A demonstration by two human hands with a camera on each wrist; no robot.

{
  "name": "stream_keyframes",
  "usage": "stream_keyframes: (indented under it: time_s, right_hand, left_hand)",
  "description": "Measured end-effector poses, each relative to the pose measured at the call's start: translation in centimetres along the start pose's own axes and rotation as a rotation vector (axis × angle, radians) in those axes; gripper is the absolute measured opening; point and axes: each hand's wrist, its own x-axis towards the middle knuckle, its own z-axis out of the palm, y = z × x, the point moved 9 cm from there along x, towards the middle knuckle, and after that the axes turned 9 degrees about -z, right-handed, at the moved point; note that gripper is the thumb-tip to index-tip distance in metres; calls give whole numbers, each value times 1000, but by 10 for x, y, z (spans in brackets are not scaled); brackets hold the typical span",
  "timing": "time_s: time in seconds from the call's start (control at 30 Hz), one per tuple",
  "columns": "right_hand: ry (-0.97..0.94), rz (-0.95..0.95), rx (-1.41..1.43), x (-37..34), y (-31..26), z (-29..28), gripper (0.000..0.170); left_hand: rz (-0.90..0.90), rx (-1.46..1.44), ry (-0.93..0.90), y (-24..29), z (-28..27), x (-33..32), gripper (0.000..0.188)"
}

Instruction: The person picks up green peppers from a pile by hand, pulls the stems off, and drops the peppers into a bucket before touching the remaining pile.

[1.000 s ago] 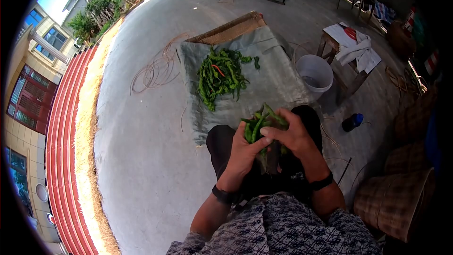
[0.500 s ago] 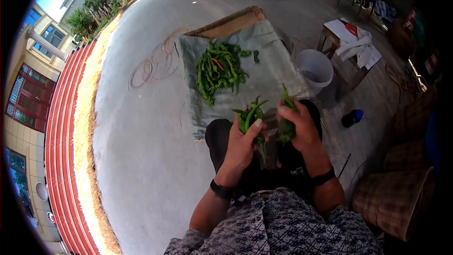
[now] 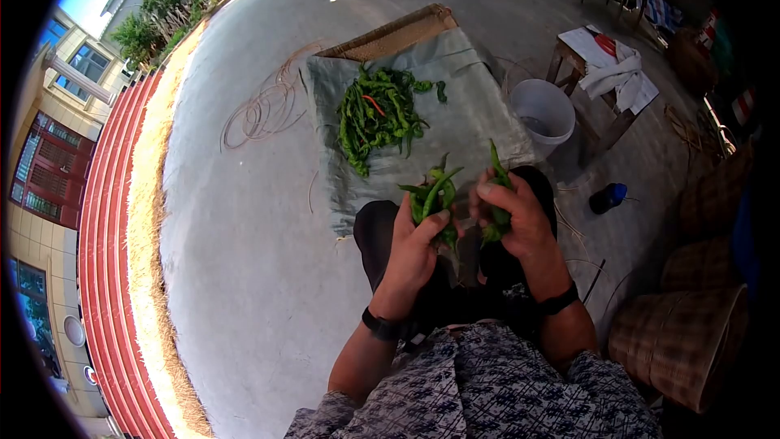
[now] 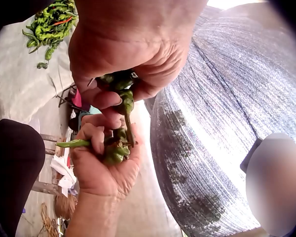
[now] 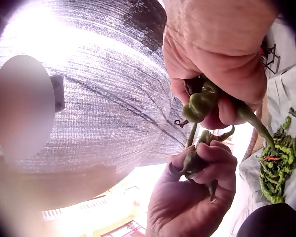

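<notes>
My left hand point(image 3: 414, 248) grips a small bunch of green chili peppers point(image 3: 439, 193), thumb across the front and curved tips poking up. Beside it, a short gap to the right, my right hand point(image 3: 524, 215) holds more green peppers point(image 3: 499, 169), one pointing upward past the thumb. Stems and caps show between the fingers in the left wrist view, where a pepper stem point(image 4: 129, 129) spans from the upper hand to the lower one. Past the knees lies a heap of green peppers point(image 3: 378, 118) with one red pepper point(image 3: 374, 106) on top, spread on a grey-green cloth point(image 3: 471, 122).
A woven tray edge point(image 3: 390, 39) shows behind the cloth. To the right stand a white bucket point(image 3: 543, 114) and a wooden stool point(image 3: 597, 126) with a white cloth point(image 3: 621, 73). A dark blue-capped bottle point(image 3: 607, 198) and wicker baskets point(image 3: 674, 345) lie further right; wire coils point(image 3: 260, 118) lie left.
The hands were together over one bunch a second ago. The right hand has since moved apart to the right with some peppers; the left keeps its bunch.
</notes>
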Motion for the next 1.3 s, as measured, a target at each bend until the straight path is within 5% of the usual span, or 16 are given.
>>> stream_keyframes:
  time_s: [0.47,0.77,1.3]
  right_hand:
    - [11,49,-112,1,19,5,24]
    - [114,5,-25,6,14,-18,27]
    - [5,51,-53,4,21,-10,30]
  left_hand:
    - [25,152,-55,-3,6,2,43]
    - [-65,146,184,-4,-18,3,42]
    - [-93,-156,18,-2,-18,3,45]
